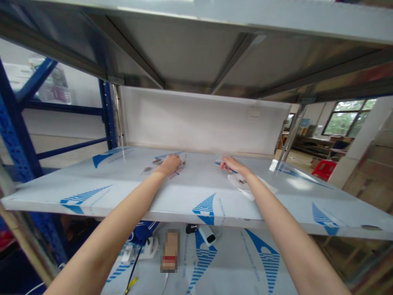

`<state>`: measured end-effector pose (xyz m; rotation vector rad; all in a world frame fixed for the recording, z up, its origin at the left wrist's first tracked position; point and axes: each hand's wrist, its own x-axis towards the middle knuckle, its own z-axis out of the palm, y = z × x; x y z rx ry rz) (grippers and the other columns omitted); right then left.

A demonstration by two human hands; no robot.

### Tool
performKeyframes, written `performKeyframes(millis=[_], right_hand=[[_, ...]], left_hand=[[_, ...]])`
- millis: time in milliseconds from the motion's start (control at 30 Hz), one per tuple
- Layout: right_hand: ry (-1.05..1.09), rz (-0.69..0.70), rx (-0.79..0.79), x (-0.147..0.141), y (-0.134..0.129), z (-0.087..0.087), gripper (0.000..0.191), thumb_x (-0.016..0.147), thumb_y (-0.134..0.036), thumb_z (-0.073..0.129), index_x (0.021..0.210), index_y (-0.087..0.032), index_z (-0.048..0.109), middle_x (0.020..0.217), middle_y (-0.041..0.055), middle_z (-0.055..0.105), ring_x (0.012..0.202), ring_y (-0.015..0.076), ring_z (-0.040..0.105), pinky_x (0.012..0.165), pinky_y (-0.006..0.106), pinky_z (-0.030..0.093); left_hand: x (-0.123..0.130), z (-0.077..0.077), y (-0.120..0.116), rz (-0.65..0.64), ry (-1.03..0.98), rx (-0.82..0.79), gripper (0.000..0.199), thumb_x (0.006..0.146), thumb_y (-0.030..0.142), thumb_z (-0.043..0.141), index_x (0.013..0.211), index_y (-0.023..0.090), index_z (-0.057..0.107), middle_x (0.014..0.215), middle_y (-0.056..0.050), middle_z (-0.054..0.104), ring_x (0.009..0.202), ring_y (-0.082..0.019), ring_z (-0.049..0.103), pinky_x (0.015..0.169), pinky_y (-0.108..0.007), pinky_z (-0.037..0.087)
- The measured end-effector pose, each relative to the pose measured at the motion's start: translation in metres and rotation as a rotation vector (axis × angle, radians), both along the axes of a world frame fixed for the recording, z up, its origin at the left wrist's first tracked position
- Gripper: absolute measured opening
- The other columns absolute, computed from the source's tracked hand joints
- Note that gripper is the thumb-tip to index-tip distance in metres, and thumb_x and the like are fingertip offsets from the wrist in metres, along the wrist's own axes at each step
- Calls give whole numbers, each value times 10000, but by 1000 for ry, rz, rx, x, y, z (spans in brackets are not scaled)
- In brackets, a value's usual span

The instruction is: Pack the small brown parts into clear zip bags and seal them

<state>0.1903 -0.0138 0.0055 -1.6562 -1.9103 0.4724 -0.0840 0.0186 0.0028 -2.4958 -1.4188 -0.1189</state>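
Note:
Both arms reach across a metal shelf (113, 184) covered with printed film. My left hand (172, 163) is low over the shelf, fingers curled, beside several small clear bags with dark contents (148, 169); what its fingers hold, if anything, is too small to make out. My right hand (227, 164) is closed near the back right, with a small blue item showing at its fingers that I cannot name. Below its wrist, a white sheet or bag (251, 189) lies flat with a few small dark pieces (241, 182) on it.
An upper shelf (184, 53) hangs overhead, and metal posts (119, 119) stand at the back corners. On the lower shelf (230, 266) are a power strip (149, 248), a white device (207, 235), cables and a blurred-out object (170, 250). A blue rack (12, 119) stands left.

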Motion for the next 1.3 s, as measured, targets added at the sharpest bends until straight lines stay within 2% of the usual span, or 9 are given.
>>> performKeyframes(millis=[233,333,433,567,700,767,900,1033,1300], right_hand=[[-276,-221,-40,-17,1,-9,543,883,-479,384,494,-154,578,606,118,622,671,206,603,676,294,396],[-448,-412,90,-20,-6,-8,553,897,-499,342,708,-112,689,828,216,673,879,291,625,748,342,407],[-456,-517,271,-22,-13,-5,553,921,-457,301,885,-78,702,941,244,663,930,311,619,747,353,409],[-162,-383,337,-22,-17,-1,538,935,-416,280,782,-147,720,785,131,688,808,226,634,689,288,394],[65,-148,376,-15,-21,2,484,910,-406,353,698,-142,699,568,35,607,573,139,561,573,234,356],[109,-89,414,-7,-24,0,454,892,-410,389,678,-137,683,511,8,559,518,122,516,547,225,344],[121,-112,509,17,-29,-10,368,859,-410,457,688,-151,655,531,-1,571,537,116,513,559,214,361],[207,-158,471,39,-29,-22,222,788,-363,575,787,-155,652,626,13,639,562,121,557,581,218,405],[132,-114,508,42,-33,-18,112,752,-232,594,746,-150,670,763,39,688,716,131,602,701,225,426]], left_hand=[[13,-3,-4,-46,49,138,271,805,30,418,957,74,638,982,-191,659,962,-263,623,783,-314,469],[18,1,-7,-59,2,166,285,795,31,432,985,93,635,1006,-175,656,977,-242,613,822,-301,454],[24,2,-6,-90,-169,134,279,813,56,419,944,93,662,979,-167,672,965,-238,617,839,-312,443],[39,2,2,-196,-536,38,177,781,128,520,791,118,697,830,-115,705,832,-199,642,769,-276,448],[68,9,6,-289,-668,-43,133,743,225,615,739,112,686,540,-23,623,498,-123,558,620,-237,422],[88,14,6,-304,-711,-47,166,729,271,642,706,110,674,470,4,568,441,-103,504,583,-228,397],[132,15,0,-377,-710,24,233,685,348,686,650,120,661,582,-35,628,556,-126,538,591,-231,367],[166,7,-10,-360,-595,40,283,721,408,646,677,130,671,683,-76,662,651,-162,568,601,-245,352],[174,-4,-17,-311,-603,65,306,756,438,588,712,147,672,686,-78,663,671,-192,577,592,-264,353]])
